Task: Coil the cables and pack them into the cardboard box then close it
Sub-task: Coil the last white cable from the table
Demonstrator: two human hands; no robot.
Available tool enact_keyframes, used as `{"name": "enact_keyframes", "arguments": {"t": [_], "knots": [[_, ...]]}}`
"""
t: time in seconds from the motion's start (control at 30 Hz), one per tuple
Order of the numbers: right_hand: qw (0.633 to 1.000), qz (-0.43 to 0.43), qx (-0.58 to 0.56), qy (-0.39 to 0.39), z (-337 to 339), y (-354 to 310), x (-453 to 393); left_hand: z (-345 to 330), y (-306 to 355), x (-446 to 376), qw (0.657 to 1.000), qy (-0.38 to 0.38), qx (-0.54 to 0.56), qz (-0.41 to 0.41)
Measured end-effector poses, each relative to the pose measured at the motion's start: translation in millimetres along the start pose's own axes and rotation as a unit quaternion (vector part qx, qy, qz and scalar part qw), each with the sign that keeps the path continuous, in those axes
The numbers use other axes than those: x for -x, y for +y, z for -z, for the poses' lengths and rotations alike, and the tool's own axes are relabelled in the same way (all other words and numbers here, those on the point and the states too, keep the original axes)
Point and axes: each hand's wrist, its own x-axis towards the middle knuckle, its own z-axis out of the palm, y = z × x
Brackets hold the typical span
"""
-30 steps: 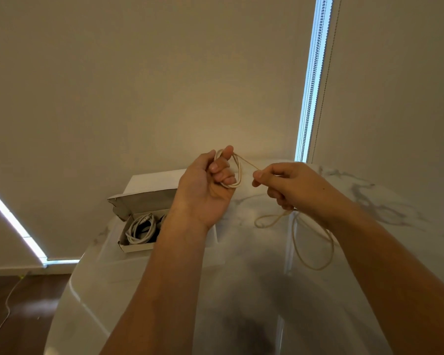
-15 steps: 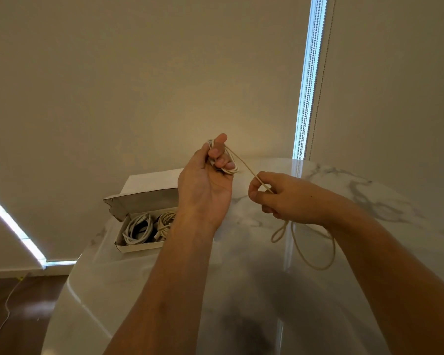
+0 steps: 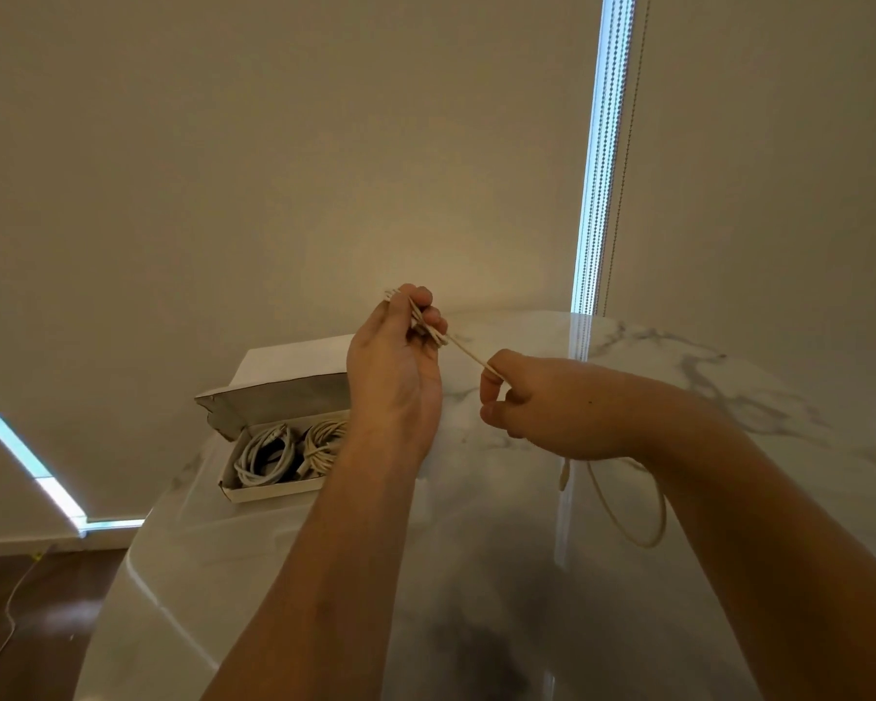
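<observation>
Coiling third cable, box open at table's far left edge.
I am seeing the cardboard box (image 3: 274,490) holding two coiled cables (image 3: 290,451). The left hand (image 3: 393,366) is gripping small loops of the tan cable (image 3: 469,355); the right hand (image 3: 537,404) is pinching the taut strand, slack trailing toward the right edge. I am advising steady tension and even loops.
</observation>
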Motion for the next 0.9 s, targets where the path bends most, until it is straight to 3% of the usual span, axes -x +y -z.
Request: {"name": "enact_keyframes", "arguments": {"t": [0.13,0.2,0.33,0.43,0.57,0.73,0.8,0.9], "knots": [[0.998,0.006,0.066,-0.004,7.7,-7.7,13.1,-3.3,-7.1,2.3,0.993,0.037,-0.101,-0.049],[0.997,0.009,0.079,-0.003,13.9,-7.6,18.6,-4.3,-9.1,5.1,0.972,0.047,-0.213,-0.091],[0.997,0.022,0.075,0.023,24.9,-6.4,24.0,-2.3,-9.2,10.2,0.883,0.01,-0.447,-0.139],[0.992,0.052,0.065,0.091,30.9,-5.5,25.7,-0.6,-4.7,12.4,0.816,-0.034,-0.568,-0.105],[0.979,0.092,0.068,0.171,34.0,0.2,21.5,-0.8,4.7,14.1,0.753,-0.105,-0.648,-0.031],[0.965,0.122,0.07,0.22,35.5,11.6,14.3,-6.4,20.1,20.6,0.764,-0.176,-0.616,0.075],[0.962,0.131,0.06,0.231,33.8,16.3,10.0,-5.6,23.8,22.3,0.784,-0.201,-0.578,0.107],[0.96,0.143,0.032,0.236,31.7,25.0,4.8,-2.4,26.8,23.0,0.78,-0.25,-0.563,0.107]]}}
